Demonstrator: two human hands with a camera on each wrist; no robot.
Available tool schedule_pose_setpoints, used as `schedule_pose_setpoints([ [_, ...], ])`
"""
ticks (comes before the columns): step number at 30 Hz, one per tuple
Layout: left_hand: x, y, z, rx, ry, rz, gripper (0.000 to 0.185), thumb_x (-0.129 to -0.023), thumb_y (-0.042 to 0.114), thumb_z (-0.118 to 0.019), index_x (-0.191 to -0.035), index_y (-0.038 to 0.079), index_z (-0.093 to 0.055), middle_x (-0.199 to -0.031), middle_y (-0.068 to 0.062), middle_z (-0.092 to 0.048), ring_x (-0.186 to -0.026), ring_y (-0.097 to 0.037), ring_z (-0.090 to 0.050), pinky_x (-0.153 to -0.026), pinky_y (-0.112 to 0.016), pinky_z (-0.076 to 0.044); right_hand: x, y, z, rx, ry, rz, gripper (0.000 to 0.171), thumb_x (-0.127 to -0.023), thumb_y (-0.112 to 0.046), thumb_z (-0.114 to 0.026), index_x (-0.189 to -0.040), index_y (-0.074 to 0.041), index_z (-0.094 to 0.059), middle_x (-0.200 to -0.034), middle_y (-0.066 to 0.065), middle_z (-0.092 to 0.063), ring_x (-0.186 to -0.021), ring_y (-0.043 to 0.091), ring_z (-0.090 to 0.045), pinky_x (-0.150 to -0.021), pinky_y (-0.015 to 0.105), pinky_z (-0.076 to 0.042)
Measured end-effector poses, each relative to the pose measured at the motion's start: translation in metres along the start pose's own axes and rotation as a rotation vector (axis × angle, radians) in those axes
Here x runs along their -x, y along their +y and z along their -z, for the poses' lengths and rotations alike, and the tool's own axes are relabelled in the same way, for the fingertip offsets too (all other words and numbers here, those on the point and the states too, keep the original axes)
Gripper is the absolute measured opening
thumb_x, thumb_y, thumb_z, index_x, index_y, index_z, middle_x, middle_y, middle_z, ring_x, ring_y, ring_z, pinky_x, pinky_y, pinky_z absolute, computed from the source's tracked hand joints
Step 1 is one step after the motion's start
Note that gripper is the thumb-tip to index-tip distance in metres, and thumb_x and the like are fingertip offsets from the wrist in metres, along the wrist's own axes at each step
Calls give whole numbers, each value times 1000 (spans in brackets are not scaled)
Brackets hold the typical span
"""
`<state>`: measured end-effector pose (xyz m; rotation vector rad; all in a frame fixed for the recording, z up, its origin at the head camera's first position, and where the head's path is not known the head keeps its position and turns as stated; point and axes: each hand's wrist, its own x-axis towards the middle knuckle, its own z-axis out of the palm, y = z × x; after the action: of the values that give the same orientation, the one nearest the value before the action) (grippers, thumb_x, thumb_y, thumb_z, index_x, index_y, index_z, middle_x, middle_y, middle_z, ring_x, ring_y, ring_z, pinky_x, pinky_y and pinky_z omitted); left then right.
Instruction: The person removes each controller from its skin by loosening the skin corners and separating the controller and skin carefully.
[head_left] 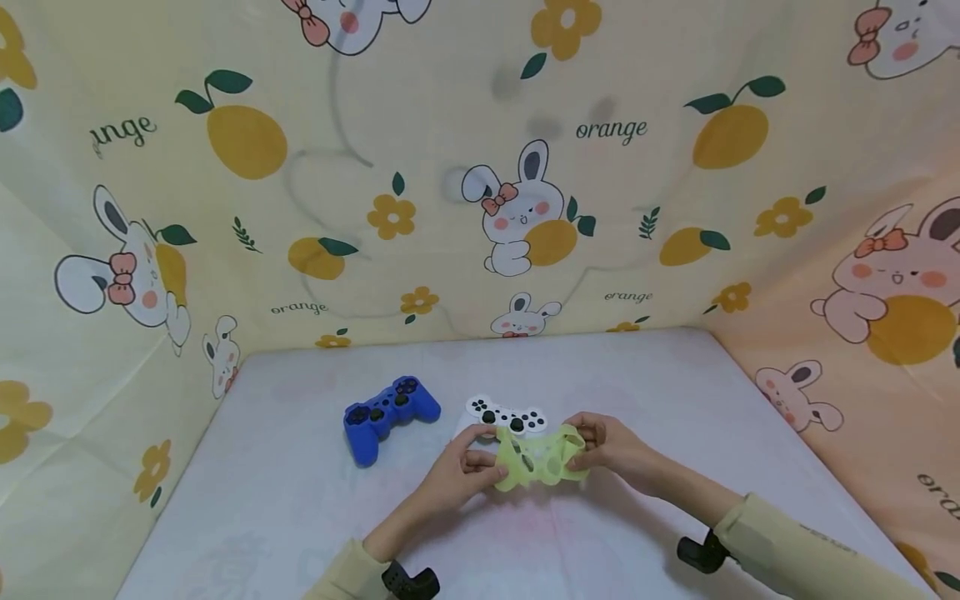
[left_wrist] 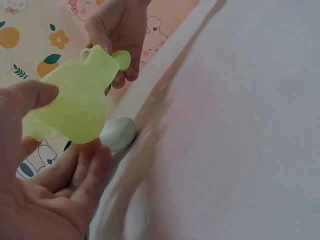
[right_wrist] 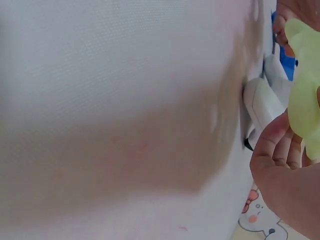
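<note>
A pale yellow-green silicone controller cover (head_left: 527, 460) is held up between both hands, its button openings showing in the head view. My left hand (head_left: 463, 473) pinches its left end between thumb and fingers. At the opposite end my right hand (head_left: 609, 450) grips the cover the same way. Just behind it on the table lies a white game controller (head_left: 510, 414) with black sticks and buttons, partly hidden by the cover and the left hand. In the left wrist view the cover (left_wrist: 75, 107) looks thin and soft, with one white controller grip (left_wrist: 119, 134) beyond it.
A blue game controller (head_left: 386, 414) with black sticks lies to the left of the white one. The white table (head_left: 300, 517) is enclosed by fabric walls (head_left: 450, 108) printed with rabbits and oranges. Black wrist straps (head_left: 702, 552) sit by both sleeves.
</note>
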<state>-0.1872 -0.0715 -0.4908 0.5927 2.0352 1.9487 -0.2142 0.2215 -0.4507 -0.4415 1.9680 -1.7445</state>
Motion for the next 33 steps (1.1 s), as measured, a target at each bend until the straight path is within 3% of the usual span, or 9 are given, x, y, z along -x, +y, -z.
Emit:
schedule_pose_setpoints([
  [9,-2,1,-11,17,-12,3,50,-97,20,-65,-139,8,-40,-99,-11,-72,-90,-21,-69,-79,-31,-54,4,-3,4,-65,15,-46,42,-84,0,-71,-121,9,-52,-109,16,-67,-92,22,-64,-81,34,-53],
  [17,0,2,-13,34,14,20,52,-98,19,-63,-141,4,-38,-105,-16,-71,-90,-22,-69,-73,-30,-55,9,0,9,-92,34,-93,58,-86,-2,-72,-134,10,-43,-121,19,-64,-102,26,-64,-85,35,-53],
  [24,1,2,-14,-2,37,63,54,-95,15,-67,-142,9,-39,-82,-11,-72,-69,-20,-68,-57,-23,-48,14,3,14,-106,32,-91,57,-88,-4,-72,-134,14,-43,-121,18,-64,-104,24,-63,-86,34,-53],
  [33,-2,3,-16,-17,37,38,57,-94,10,-67,-143,4,-38,-92,-14,-72,-78,-24,-69,-63,-25,-53,17,4,19,-113,35,-87,56,-87,-4,-72,-134,13,-46,-117,18,-66,-102,24,-64,-84,34,-53],
])
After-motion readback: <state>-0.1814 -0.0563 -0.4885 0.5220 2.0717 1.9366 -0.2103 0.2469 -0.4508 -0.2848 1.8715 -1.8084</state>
